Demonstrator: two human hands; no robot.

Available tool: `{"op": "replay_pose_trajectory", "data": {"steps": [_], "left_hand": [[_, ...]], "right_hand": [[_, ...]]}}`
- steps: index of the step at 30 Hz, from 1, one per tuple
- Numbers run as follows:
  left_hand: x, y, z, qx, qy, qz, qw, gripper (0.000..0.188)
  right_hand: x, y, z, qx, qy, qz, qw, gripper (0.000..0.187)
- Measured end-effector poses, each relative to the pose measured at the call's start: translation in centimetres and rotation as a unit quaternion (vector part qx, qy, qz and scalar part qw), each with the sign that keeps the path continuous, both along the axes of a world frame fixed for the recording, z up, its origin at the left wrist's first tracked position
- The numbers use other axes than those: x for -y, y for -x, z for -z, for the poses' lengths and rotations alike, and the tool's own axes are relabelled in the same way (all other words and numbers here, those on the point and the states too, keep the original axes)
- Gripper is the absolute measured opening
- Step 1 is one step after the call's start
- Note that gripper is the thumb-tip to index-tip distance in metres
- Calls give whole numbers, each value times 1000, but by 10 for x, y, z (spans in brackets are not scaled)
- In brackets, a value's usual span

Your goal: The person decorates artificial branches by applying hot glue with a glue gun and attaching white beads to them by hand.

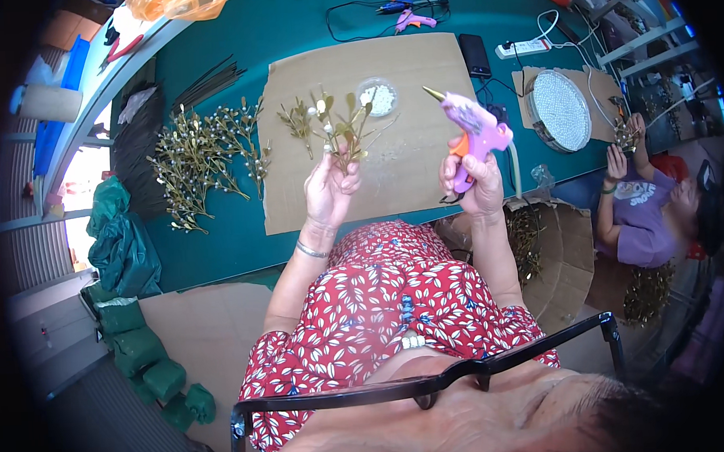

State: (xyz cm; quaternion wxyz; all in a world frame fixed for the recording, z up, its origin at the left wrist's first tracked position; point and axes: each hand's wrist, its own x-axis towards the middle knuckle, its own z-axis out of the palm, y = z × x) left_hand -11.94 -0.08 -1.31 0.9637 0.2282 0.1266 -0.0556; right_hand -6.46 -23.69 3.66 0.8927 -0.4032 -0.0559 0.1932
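Observation:
Pinched in the fingers of my left hand [331, 187] is an artificial leafy sprig [346, 134], greenish gold with a few white beads on it. My right hand [475, 181] is wrapped round a pink hot glue gun [474, 128], its nozzle tilted up and to the left, apart from the sprig. Both hands are raised over the near part of a cardboard sheet [425, 191]. Behind the sprig a small clear dish of white beads [378, 98] sits on the cardboard. A smaller leafy sprig [297, 125] lies left of the one I hold.
A pile of beaded sprigs [205, 156] lies left on the green table [288, 15], beside dark stems [210, 79]. Another glue gun [414, 20] and cables lie at the back. Right are a power strip [524, 49], a large bead tray [559, 111] and a co-worker [640, 206] holding a sprig.

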Motion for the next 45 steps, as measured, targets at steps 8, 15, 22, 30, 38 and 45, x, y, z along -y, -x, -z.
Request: {"op": "replay_pose_trajectory", "data": {"steps": [8,15,22,30,38,45], "left_hand": [[-5,1,-3,17,-11,-7,1000,42],[2,-2,-17,14,-166,-63,984,39],[2,2,-23,41,-247,-78,965,39],[4,3,-26,37,-269,-72,960,41],[4,2,-26,28,-282,-79,956,42],[3,2,-25,37,-327,-73,942,42]], "right_hand": [[0,17,-15,35,94,-81,992,33],[-19,34,-15,56,218,-66,972,27],[-19,33,-8,65,267,-101,956,20],[-20,30,0,48,259,-107,959,19],[-16,28,-3,38,262,-125,956,19],[-13,25,-2,38,253,-127,958,18]]}}
